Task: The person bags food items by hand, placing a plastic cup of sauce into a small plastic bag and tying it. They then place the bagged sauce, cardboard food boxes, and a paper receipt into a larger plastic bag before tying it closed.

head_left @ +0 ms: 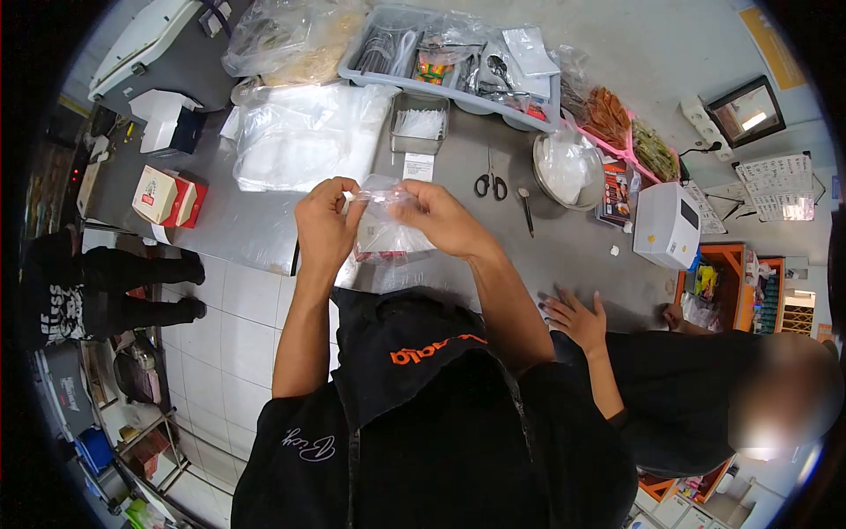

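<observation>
1. Both arms are reaching forward, left hand and right hand meeting above the steel counter edge.
2. Both hands' fingers are pinching the clear plastic bag top; the bag is hanging between them.

Bright even indoor light, fisheye bending with dark vignette corners, glare on steel counter.

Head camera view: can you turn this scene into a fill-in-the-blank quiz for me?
The left hand and right hand together hold a clear plastic ____.
Black-handled ____ lie on the steel counter beside a spoon.
A co-worker's hand rests on the steel counter to the person's ____ side.
Missing: bag, scissors, right.
</observation>
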`<state>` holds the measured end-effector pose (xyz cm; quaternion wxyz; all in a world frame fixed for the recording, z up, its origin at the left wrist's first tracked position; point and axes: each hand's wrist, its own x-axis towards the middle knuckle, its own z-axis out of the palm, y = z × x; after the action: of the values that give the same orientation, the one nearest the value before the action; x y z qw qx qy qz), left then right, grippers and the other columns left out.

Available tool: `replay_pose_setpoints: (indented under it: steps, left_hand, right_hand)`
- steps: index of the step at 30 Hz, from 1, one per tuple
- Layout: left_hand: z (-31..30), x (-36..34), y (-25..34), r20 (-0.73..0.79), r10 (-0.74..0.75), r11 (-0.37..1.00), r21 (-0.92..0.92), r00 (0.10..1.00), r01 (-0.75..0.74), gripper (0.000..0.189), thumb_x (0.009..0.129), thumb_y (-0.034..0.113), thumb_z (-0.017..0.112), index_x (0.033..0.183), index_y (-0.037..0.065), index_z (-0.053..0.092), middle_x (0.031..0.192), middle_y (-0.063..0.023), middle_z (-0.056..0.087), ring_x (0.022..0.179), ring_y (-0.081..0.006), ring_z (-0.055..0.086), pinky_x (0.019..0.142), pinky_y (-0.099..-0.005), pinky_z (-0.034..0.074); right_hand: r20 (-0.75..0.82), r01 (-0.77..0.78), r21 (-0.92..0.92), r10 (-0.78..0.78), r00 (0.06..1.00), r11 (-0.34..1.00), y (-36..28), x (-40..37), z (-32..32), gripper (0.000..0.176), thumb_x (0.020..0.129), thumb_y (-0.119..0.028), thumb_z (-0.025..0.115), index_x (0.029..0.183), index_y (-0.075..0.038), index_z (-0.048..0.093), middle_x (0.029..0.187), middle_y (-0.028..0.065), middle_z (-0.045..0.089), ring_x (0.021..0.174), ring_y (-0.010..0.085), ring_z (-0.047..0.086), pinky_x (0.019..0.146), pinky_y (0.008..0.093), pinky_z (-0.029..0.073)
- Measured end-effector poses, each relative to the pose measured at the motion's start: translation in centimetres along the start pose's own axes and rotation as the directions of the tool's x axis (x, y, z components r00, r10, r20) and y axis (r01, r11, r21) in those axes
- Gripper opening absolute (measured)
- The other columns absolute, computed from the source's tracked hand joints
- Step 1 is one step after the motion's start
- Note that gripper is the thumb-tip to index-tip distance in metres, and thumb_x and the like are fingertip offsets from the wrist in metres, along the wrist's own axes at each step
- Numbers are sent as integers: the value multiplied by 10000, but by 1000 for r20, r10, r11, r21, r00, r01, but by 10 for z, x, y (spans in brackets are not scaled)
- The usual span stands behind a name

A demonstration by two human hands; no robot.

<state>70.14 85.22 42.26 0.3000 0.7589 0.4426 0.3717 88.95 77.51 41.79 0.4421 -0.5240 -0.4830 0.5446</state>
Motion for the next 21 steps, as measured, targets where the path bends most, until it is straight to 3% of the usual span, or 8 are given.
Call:
replay_pose_setpoints:
  steps: [3, 4, 6, 9, 12, 16, 19, 21]
  left_hand:
    - [8, -4, -3, -43, 37, 999, 40, 998, -35, 158, 753, 54, 777, 819, 20, 637, 627, -76, 502, 542, -163, 449, 516, -328, 374]
    - [11, -3, -2, -67, 62, 996, 62, 996, -58, 167, 747, 58, 776, 808, 21, 625, 618, -74, 498, 538, -156, 447, 513, -327, 371]
    - [6, -2, 0, -20, -2, 1000, 9, 1000, 2, 159, 738, 49, 771, 804, 25, 627, 597, -70, 490, 532, -127, 450, 501, -318, 359]
    - [2, 0, 4, -36, -83, 997, -7, 996, 83, 165, 731, 27, 772, 784, 36, 616, 573, -46, 473, 528, -85, 448, 487, -295, 342]
    - [-9, 2, 19, -9, -179, 982, -68, 984, 178, 192, 728, -9, 766, 794, 44, 593, 591, 2, 474, 542, -63, 450, 503, -257, 344]
    - [-30, 6, 20, 231, -250, 871, -371, 940, 323, 233, 747, -59, 721, 886, 54, 571, 645, 55, 496, 623, -54, 479, 593, -224, 395]
    - [-44, 4, 3, 233, -81, 921, -355, 969, 162, 293, 745, -90, 690, 971, 48, 566, 714, 44, 511, 714, -55, 501, 674, -229, 417]
    - [-54, 4, 3, 273, -12, 977, -200, 962, 69, 270, 755, -82, 649, 969, 48, 548, 768, 27, 478, 757, -64, 480, 700, -243, 402]
  right_hand:
    - [159, -65, -189, 96, 983, 980, -13, -3, -3, 196, 966, -185, 720, 1029, 1, 706, 895, -22, 632, 825, 47, 528, 701, 232, 424]
    - [138, 128, -235, -98, 986, 964, -14, -3, -2, 176, 954, -165, 726, 998, 4, 710, 880, -16, 644, 793, 45, 535, 676, 233, 423]
    - [128, 482, -335, -468, 874, 809, -15, 1, 4, 139, 931, -127, 738, 937, 11, 720, 852, -4, 667, 729, 41, 549, 625, 234, 422]
    - [54, 253, 107, -260, 964, 961, -18, -2, 18, 151, 871, -109, 728, 975, 0, 709, 831, 69, 730, 714, 134, 666, 662, 308, 492]
    - [-74, 88, 121, -80, 994, 989, -37, 2, 24, 97, 934, -53, 649, 1026, -28, 633, 790, 47, 687, 640, 84, 577, 595, 261, 442]
    - [-170, 175, -97, -190, 967, 980, -39, 12, 18, 196, 938, -35, 608, 1133, -45, 587, 784, 54, 684, 681, 82, 609, 610, 251, 458]
    - [-119, 358, -309, -409, 905, 881, -38, 15, 19, 212, 930, -15, 592, 1138, -35, 564, 752, 53, 671, 674, 76, 610, 597, 241, 447]
    - [-48, 454, -432, -522, 851, 779, -41, 15, 21, 225, 922, 1, 579, 1143, -32, 550, 743, 57, 663, 662, 71, 602, 579, 236, 431]
